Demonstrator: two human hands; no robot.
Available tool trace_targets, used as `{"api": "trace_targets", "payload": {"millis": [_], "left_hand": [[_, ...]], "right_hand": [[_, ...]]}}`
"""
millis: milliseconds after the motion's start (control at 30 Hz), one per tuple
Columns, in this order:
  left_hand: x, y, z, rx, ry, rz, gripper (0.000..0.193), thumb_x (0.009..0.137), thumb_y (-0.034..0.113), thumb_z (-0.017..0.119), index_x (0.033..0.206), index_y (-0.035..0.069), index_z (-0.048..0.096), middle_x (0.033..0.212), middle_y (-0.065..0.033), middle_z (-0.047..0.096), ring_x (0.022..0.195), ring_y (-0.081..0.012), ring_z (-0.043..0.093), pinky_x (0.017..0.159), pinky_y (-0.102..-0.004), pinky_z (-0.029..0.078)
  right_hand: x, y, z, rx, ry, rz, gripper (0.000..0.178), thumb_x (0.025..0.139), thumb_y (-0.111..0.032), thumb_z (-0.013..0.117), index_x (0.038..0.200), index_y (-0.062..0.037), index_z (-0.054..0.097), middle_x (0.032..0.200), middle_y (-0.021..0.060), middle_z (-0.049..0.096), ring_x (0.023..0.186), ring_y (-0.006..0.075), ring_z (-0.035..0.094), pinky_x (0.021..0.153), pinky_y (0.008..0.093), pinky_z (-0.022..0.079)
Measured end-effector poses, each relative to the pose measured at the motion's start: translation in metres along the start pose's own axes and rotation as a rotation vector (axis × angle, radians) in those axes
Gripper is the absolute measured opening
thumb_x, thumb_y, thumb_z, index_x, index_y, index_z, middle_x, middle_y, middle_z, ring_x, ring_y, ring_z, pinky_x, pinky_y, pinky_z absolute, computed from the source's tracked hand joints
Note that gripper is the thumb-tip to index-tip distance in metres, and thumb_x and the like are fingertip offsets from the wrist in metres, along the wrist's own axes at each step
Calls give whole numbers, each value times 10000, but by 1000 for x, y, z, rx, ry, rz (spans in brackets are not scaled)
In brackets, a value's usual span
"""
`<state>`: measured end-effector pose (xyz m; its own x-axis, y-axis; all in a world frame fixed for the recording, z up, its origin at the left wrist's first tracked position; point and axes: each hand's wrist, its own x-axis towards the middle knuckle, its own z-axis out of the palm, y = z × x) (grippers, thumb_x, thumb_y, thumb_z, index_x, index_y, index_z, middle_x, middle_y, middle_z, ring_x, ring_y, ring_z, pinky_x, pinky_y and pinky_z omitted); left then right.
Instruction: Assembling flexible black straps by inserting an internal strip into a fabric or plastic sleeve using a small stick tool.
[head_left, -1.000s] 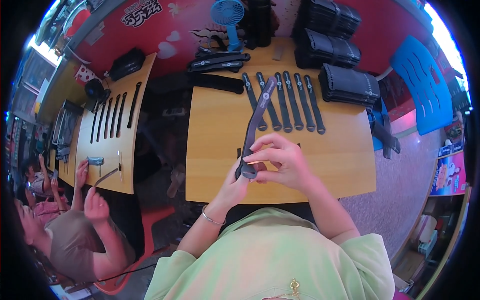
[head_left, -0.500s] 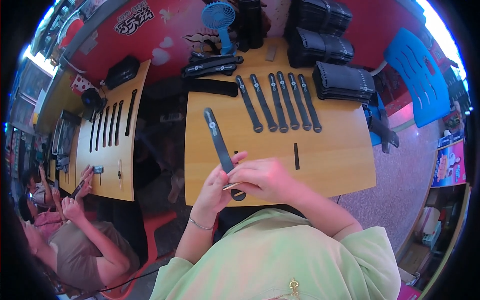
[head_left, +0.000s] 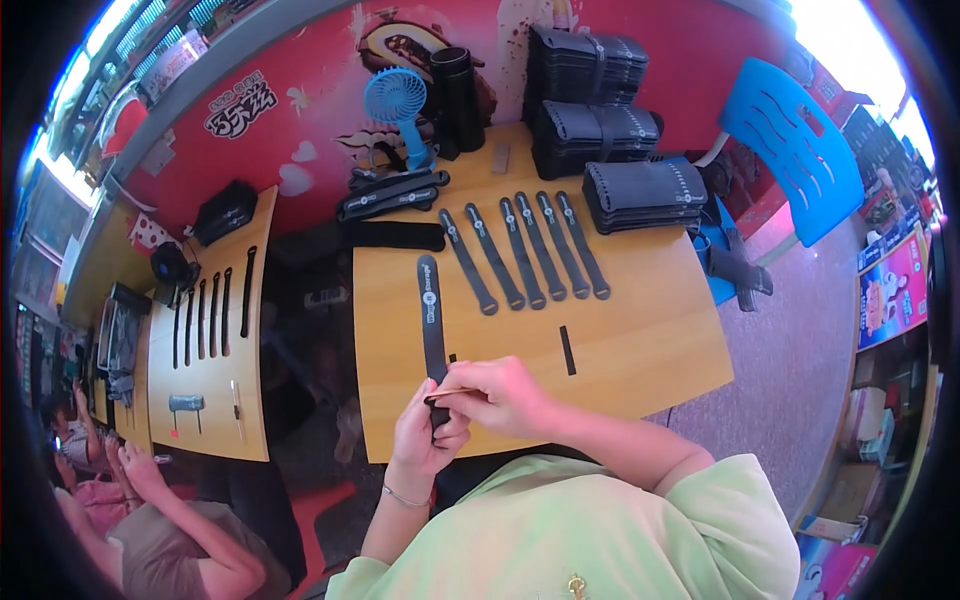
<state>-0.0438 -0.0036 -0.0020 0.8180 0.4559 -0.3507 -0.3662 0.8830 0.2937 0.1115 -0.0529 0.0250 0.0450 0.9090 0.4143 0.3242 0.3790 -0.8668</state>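
Observation:
My left hand [head_left: 418, 432] grips a long black strap [head_left: 431, 315] with a rounded end and pale lettering; its far part stands out beyond my fingers over the table. With a closed grip, my right hand [head_left: 508, 395] holds a thin tan stick [head_left: 450, 393] against the strap, just above my left fingers. The strap's near end is mostly hidden in my hands. A short black strip [head_left: 567, 350] lies on the wooden table [head_left: 650, 345] to the right of my hands, and another [head_left: 453, 358] shows partly beside the held strap. Farther off, several similar straps [head_left: 528, 250] lie in a slanting row.
Bundled black stacks [head_left: 645, 195] stand at the table's back right. At the back are a blue fan [head_left: 397, 100], a dark bottle [head_left: 458, 100] and a pile of straps [head_left: 393, 192]. A blue chair [head_left: 795, 150] stands right; a co-worker [head_left: 185, 530] sits at the left table [head_left: 215, 395].
My view has tilted, so the table sits lower in it. The strap now stands more upright, its lettered face toward me. The stick has moved up against the strap above my left fingers.

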Motion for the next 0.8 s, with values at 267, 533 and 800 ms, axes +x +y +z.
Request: {"api": "trace_targets", "payload": {"millis": [267, 533, 800], "left_hand": [[-3, -9, -5, 37, -219, 9, 360, 991, 396, 290, 1121, 93, 434, 707, -19, 432, 457, -34, 266, 375, -145, 220], [-7, -8, 4, 498, -279, -175, 486, 991, 345, 326, 1313, -15, 375, 650, 28, 396, 462, -26, 247, 392, -168, 195], [4, -13, 15, 707, -254, -398, 385, 999, 253, 327, 1235, -22, 460, 677, 50, 368, 516, -25, 260, 433, -170, 192]], "right_hand": [[5, -14, -14, 473, -29, 515, 68, 861, -56, 610, 840, 8, 619, 657, -22, 595, 645, 26, 562, 563, 190, 422], [-14, 6, -71, 463, 496, 475, 84, 887, -95, 582, 824, -41, 598, 675, -69, 505, 563, -1, 404, 495, 174, 288], [-84, 35, -175, 457, 890, 452, 84, 920, -157, 549, 894, -93, 597, 601, -93, 435, 435, -20, 279, 386, 164, 172]]}}
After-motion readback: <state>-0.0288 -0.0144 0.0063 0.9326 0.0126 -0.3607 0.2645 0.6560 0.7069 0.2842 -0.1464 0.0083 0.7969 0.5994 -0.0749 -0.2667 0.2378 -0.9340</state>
